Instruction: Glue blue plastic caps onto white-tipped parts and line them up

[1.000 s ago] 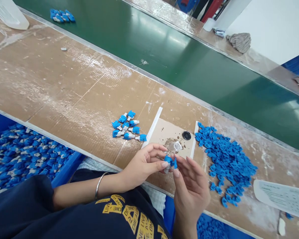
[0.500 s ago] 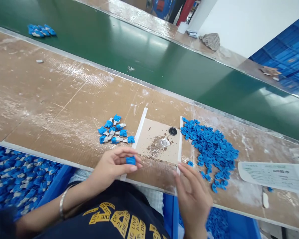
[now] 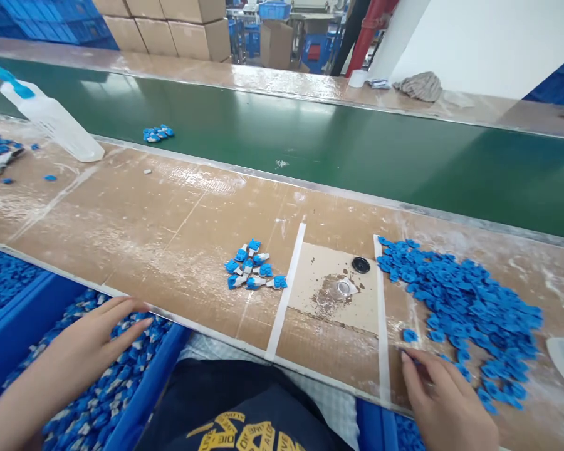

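Note:
My left hand (image 3: 101, 335) is above the blue bin (image 3: 167, 357) of blue-and-white pieces (image 3: 98, 382), at the table's near edge. Its thumb and forefinger are apart, with nothing seen between them. Low on the right, my right hand (image 3: 451, 401) has thumb and forefinger pressed together; what they pinch, if anything, is too small to make out. Just beyond those fingertips lies a loose blue piece (image 3: 410, 336), beside a large pile of blue pieces (image 3: 470, 307). Between the hands, a small group of blue-and-white pieces (image 3: 247, 268) rests on the tabletop.
A cardboard pad (image 3: 310, 275) between white strips carries a black round cap (image 3: 361, 265) and a small clear ring-shaped thing (image 3: 343, 287) in a wet patch. Behind runs a green belt (image 3: 244, 131) with a few blue-and-white pieces (image 3: 158, 133). A white bottle (image 3: 59, 122) leans at left.
My left hand has moved left from the cardboard pad to the bin, and the blue piece it held no longer shows in it. My right hand has shifted toward the loose blue pieces. The view has turned left.

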Available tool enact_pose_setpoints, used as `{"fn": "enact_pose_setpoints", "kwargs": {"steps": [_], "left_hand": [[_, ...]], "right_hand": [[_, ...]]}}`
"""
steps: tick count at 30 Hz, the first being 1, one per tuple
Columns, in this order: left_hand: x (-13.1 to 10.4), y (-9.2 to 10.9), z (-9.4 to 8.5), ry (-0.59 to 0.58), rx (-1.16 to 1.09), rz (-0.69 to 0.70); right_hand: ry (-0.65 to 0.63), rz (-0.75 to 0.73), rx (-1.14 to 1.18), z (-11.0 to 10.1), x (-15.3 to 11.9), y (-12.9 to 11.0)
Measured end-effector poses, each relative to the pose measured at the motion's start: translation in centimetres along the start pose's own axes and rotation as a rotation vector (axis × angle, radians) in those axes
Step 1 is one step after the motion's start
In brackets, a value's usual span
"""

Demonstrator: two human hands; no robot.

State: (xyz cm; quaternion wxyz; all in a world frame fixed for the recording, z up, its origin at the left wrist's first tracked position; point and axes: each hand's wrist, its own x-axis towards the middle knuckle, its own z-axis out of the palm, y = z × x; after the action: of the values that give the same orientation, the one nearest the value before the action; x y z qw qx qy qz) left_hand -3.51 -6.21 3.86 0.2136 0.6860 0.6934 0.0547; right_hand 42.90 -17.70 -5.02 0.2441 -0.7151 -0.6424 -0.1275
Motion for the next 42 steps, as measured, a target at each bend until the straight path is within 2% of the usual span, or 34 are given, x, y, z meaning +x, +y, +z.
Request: {"fn": "enact_pose_setpoints", "kwargs": {"steps": [2, 4, 6, 8, 10, 12, 14, 17, 19, 21, 23, 26, 29, 32, 34, 36, 39, 42], "left_hand": [[1.0, 4.0, 0.9, 0.081, -0.136, 0.13], [2.3, 8.4, 2.9, 0.174, -0.218, 0.304], [3.7, 12.3, 5.3, 0.173, -0.187, 0.53], [5.1, 15.1, 7.5, 0.138, -0.065, 0.708], [6.1, 16.7, 9.1, 0.085, 0.098, 0.802], [6.9, 17.3, 9.8, 0.045, 0.203, 0.84], [7.5, 17.2, 10.1, 0.044, 0.217, 0.86], [7.8, 16.5, 10.3, 0.09, 0.139, 0.869], [7.5, 16.2, 10.4, 0.11, 0.004, 0.865], [6.8, 16.3, 10.5, 0.076, -0.214, 0.84], [5.8, 16.9, 10.7, -0.013, -0.459, 0.773], [4.5, 17.9, 11.3, -0.172, -0.782, 0.575], [3.8, 18.6, 12.5, -0.301, -1.062, 0.367], [3.8, 18.7, 13.8, -0.432, -1.325, 0.236], [4.0, 18.6, 14.3, -0.477, -1.472, 0.201], [4.2, 18.5, 14.4, -0.488, -1.567, 0.193], [4.3, 18.5, 14.1, -0.503, -1.625, 0.186], [4.3, 18.4, 14.0, -0.531, -1.643, 0.174]], "right_hand": [[-0.036, 0.199, 0.04, 0.1, 0.1, -0.2], [-0.082, 0.451, 0.166, 0.3, -0.1, -0.1], [-0.11, 0.627, 0.311, 0.5, -0.2, 0.0], [-0.094, 0.695, 0.386, 0.5, -0.3, -0.2], [-0.027, 0.659, 0.365, 0.0, -0.2, -0.8], [0.049, 0.515, 0.318, -0.5, -0.2, -1.8], [0.085, 0.296, 0.293, -0.8, -0.2, -3.0], [0.028, 0.01, 0.326, -0.5, -0.3, -4.3], [-0.06, -0.111, 0.325, 0.1, -0.2, -4.4], [-0.139, -0.212, 0.298, 0.6, 0.0, -4.0], [-0.195, -0.305, 0.27, 0.9, 0.2, -3.4], [-0.233, -0.405, 0.218, 0.9, 0.6, -2.7], [-0.248, -0.463, 0.168, 0.5, 1.1, -2.6], [-0.264, -0.456, 0.155, 0.0, 2.2, -3.0], [-0.249, -0.413, 0.186, -0.3, 3.5, -3.5], [-0.176, -0.352, 0.25, -0.3, 5.1, -3.9], [-0.069, -0.279, 0.331, 0.4, 7.6, -4.4], [-0.061, -0.27, 0.34, 1.7, 9.3, -4.5]]}}
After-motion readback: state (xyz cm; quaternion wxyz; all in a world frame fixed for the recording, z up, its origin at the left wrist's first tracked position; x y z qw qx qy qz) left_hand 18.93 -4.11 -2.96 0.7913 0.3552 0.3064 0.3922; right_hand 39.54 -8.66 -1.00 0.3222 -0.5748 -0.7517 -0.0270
